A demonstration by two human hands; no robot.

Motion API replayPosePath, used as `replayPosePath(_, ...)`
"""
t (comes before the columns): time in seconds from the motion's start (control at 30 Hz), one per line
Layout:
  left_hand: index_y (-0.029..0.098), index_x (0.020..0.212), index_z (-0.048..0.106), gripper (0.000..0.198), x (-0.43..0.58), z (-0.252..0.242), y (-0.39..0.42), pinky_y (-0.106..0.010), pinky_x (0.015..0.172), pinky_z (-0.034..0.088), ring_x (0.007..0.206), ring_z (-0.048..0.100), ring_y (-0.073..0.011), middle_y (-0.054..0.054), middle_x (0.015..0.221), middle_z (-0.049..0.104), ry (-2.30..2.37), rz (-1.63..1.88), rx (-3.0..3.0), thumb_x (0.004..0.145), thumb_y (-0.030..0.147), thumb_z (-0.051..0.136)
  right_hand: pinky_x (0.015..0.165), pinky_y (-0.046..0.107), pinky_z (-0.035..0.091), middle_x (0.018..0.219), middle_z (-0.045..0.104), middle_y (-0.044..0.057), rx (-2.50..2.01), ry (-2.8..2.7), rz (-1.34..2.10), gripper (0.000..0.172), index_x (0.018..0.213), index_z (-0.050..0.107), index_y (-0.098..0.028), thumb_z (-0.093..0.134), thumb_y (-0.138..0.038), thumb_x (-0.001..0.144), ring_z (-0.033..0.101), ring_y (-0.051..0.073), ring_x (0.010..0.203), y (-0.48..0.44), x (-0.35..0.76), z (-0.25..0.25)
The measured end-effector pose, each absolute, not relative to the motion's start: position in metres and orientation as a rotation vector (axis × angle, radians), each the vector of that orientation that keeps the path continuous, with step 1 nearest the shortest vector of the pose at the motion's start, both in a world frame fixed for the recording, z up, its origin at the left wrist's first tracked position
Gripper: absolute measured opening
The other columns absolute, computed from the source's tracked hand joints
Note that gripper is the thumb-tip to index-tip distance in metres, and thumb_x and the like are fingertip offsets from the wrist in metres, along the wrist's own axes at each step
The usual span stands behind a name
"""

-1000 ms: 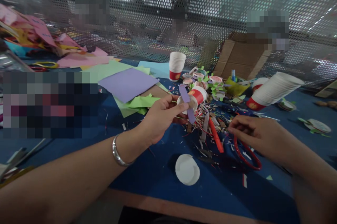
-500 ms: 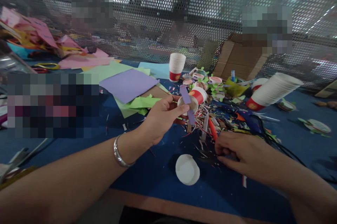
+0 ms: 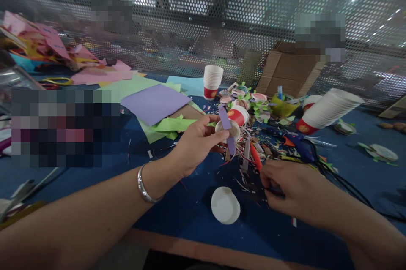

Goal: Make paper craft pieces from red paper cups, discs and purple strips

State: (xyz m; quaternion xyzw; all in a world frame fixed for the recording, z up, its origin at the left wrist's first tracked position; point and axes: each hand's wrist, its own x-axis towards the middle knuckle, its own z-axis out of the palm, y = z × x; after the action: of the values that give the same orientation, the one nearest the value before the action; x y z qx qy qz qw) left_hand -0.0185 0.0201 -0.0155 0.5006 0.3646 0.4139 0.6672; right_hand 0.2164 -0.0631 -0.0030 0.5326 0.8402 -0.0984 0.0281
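My left hand (image 3: 198, 143) pinches a cut-down paper cup base (image 3: 235, 129) between thumb and fingers. A purple paper strip (image 3: 225, 118) crosses it, sticking out above and below the rim. Just behind it, a red and white paper cup (image 3: 240, 115) lies on its side. My right hand (image 3: 282, 183) is low over the table, its fingers curled together at the edge of the paper scraps (image 3: 245, 147). Whatever is in those fingers is hidden. An orange-red stick-like thing (image 3: 256, 156) lies by its fingertips. In front, between the hands, rests a white cup bottom (image 3: 225, 205).
Cup stacks stand upright (image 3: 213, 82) and tilted (image 3: 331, 109). Small paper-and-cup pieces (image 3: 260, 103) are heaped behind the scraps. Purple paper (image 3: 155, 102) and green paper (image 3: 174, 124) lie left. A black cord (image 3: 341, 179) runs right. A cardboard box (image 3: 285, 71) leans against the perforated screen (image 3: 190, 42).
My right hand has shifted slightly, with its fingers drawn closer together. My left hand keeps hold of the cup base with the purple strip, almost unmoved.
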Motion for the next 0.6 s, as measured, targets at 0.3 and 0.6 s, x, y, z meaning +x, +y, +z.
replayPosePath(0.3,0.022,0.110,0.056,0.031,-0.019,-0.016,0.021,-0.028,0.062,0.055,0.078,0.071,-0.0185,-0.004,0.090,0.073,0.822,0.919,1.260,0.086,0.030,0.073,0.055,0.026,0.037,0.068,0.059,-0.003,1.744,2.591,-0.749,0.013,0.070,0.051,-0.022,0.057,-0.011,0.074,0.051,0.013,0.059,-0.057,0.226,0.011)
replayPosePath(0.6,0.023,0.115,0.057,0.037,-0.020,-0.018,0.019,-0.029,0.057,0.055,0.071,0.072,-0.0194,-0.006,0.094,0.073,0.823,0.865,1.363,0.086,0.037,0.073,0.056,0.025,0.041,0.068,0.063,-0.002,1.827,2.588,-0.886,0.012,0.073,0.058,-0.021,0.062,-0.020,0.085,0.055,0.013,0.060,-0.053,0.229,0.014)
